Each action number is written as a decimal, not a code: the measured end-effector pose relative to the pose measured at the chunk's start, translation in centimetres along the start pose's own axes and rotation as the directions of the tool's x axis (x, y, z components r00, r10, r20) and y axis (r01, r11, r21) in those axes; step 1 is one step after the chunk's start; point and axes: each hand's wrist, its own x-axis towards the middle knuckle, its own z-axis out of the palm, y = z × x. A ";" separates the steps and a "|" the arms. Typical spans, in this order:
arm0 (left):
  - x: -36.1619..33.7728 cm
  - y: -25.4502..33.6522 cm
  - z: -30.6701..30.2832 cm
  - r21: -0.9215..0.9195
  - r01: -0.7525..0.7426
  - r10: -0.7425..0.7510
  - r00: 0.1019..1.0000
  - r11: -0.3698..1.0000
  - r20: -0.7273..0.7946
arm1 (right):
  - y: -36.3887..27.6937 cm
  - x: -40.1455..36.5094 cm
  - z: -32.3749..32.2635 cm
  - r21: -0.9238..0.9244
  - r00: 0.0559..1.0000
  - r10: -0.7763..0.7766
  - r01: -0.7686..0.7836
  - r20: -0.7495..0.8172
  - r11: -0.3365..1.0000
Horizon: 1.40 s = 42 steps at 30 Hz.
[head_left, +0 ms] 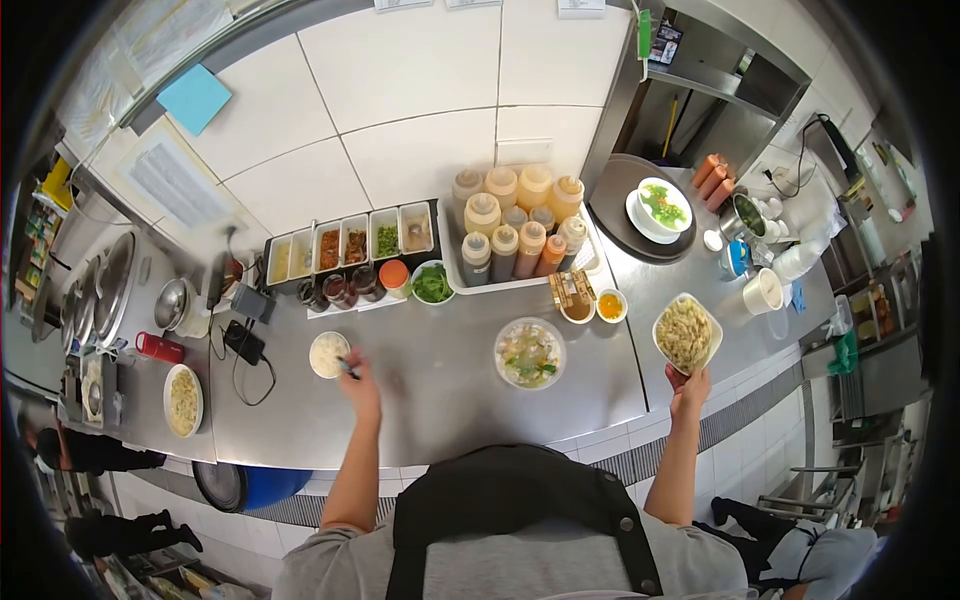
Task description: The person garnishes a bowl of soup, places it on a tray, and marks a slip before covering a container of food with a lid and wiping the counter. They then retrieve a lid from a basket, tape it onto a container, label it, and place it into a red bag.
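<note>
My left hand [364, 392] is closed around a small dark-handled utensil [347, 368], its tip beside a round white bowl [329, 355] of pale, grated-looking food. In my right hand [688, 390] is a white bowl of pasta [686, 333], gripped at its near edge and tilted towards me above the counter's right part. Between the hands stands a clear round bowl [530, 353] of broth with green and pale pieces. Behind it are a bowl of brown sauce [577, 308] with a gridded brown piece across it, and a small cup of yellow-orange food [611, 305].
Squeeze bottles [505, 245] crowd a white tray at the back. Left of them are topping containers [355, 243] and a bowl of green leaves [433, 284]. Another oval pasta bowl [184, 401] sits far left. A soup bowl [660, 208] rests on a round dark tray [612, 215].
</note>
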 end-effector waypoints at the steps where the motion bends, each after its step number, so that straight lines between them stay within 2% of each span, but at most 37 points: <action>1: 2.0 0.1 -0.6 -0.030 -0.092 0.088 0.989 0.995 -0.116 | -1.5 -1.6 1.7 -0.039 0.999 -0.003 0.005 0.053 0.999; 4: 5.7 3.4 -3.0 -0.114 -0.010 -0.018 0.970 0.993 -0.243 | -4.7 -6.0 6.7 -0.127 0.955 0.011 0.028 0.295 0.991; 7: 6.0 6.7 -3.6 -0.087 0.058 -0.074 0.978 0.995 -0.193 | -5.3 -10.8 12.0 -0.161 0.842 0.055 0.038 0.536 0.986; 9: 5.2 5.2 -2.8 -0.011 -0.021 0.019 0.989 1.000 -0.147 | -4.4 -14.6 15.7 -0.175 0.747 0.149 -0.045 0.647 0.984; 10: 4.6 4.7 -2.4 0.027 -0.062 0.065 0.990 0.998 -0.122 | -3.6 -16.2 17.3 -0.176 0.670 0.221 -0.136 0.708 0.975; 11: 3.3 5.3 -1.9 -0.039 -0.043 0.039 0.994 0.998 -0.099 | -2.7 -17.7 18.8 -0.184 0.581 0.284 -0.226 0.763 0.957; 14: -0.1 4.4 -1.6 -0.043 -0.062 0.060 0.997 0.997 -0.048 | 1.1 -21.5 22.2 -0.298 0.409 0.431 -0.350 0.804 0.888; 16: -2.5 3.4 -1.9 -0.045 -0.013 0.011 0.998 0.999 -0.057 | 5.9 -22.3 23.7 -0.344 0.313 0.484 -0.407 0.817 0.846; 19: -5.0 3.6 -3.1 -0.036 0.066 -0.067 0.997 0.997 -0.033 | 11.9 -22.9 25.0 -0.437 0.324 0.611 -0.471 0.723 0.767; 22: -6.1 3.0 -4.5 -0.067 0.100 -0.103 0.994 0.993 -0.038 | 14.8 -23.3 25.6 -0.496 0.399 0.639 -0.408 0.658 0.766; 25: -6.3 2.5 -5.5 -0.139 0.161 -0.169 0.985 0.977 -0.046 | 18.0 -22.8 25.7 -0.463 0.455 0.660 -0.476 0.598 0.748; 28: -6.3 2.8 -5.9 -0.141 0.138 -0.143 0.989 0.980 -0.031 | 21.0 -21.0 25.5 -0.394 0.398 0.625 -0.523 0.671 0.756; 30: -6.4 3.2 -5.5 -0.101 0.086 -0.086 0.996 0.991 0.004 | 21.3 -20.9 25.3 -0.357 0.409 0.589 -0.515 0.697 0.780; 31: -6.5 3.3 -5.2 -0.149 0.115 -0.107 0.992 0.982 0.063 | 21.1 -21.0 25.1 -0.338 0.417 0.572 -0.511 0.707 0.790; 34: -6.8 3.7 -3.8 -0.267 0.200 -0.134 0.960 0.943 0.245 | 18.4 -22.7 24.9 -0.407 0.506 0.601 -0.447 0.619 0.796; 36: -7.5 4.1 -2.6 -0.307 0.246 -0.123 0.921 0.919 0.369 | 16.4 -24.5 24.0 -0.441 0.511 0.557 -0.340 0.655 0.830; 37: -8.0 4.3 -1.9 -0.271 0.237 -0.103 0.898 0.933 0.428 | 15.4 -25.4 23.4 -0.452 0.513 0.533 -0.286 0.673 0.845; 38: -8.6 4.4 -1.2 -0.235 0.222 -0.083 0.870 0.946 0.487 | 14.1 -26.4 22.7 -0.417 0.501 0.372 -0.025 0.781 0.909; 39: -9.4 4.0 -0.2 -0.217 0.139 0.009 0.824 0.966 0.567 | 12.9 -27.3 21.6 -0.345 0.443 0.215 0.236 0.870 0.908; 40: -10.1 4.6 0.6 -0.207 0.058 0.091 0.759 0.977 0.644 | 12.4 -27.8 20.9 -0.247 0.345 0.078 0.477 0.935 0.844; 42: -11.9 7.4 1.5 -0.123 0.256 -0.026 0.511 0.959 0.859 | 12.4 -28.2 19.7 -0.260 0.349 0.010 0.679 0.937 0.687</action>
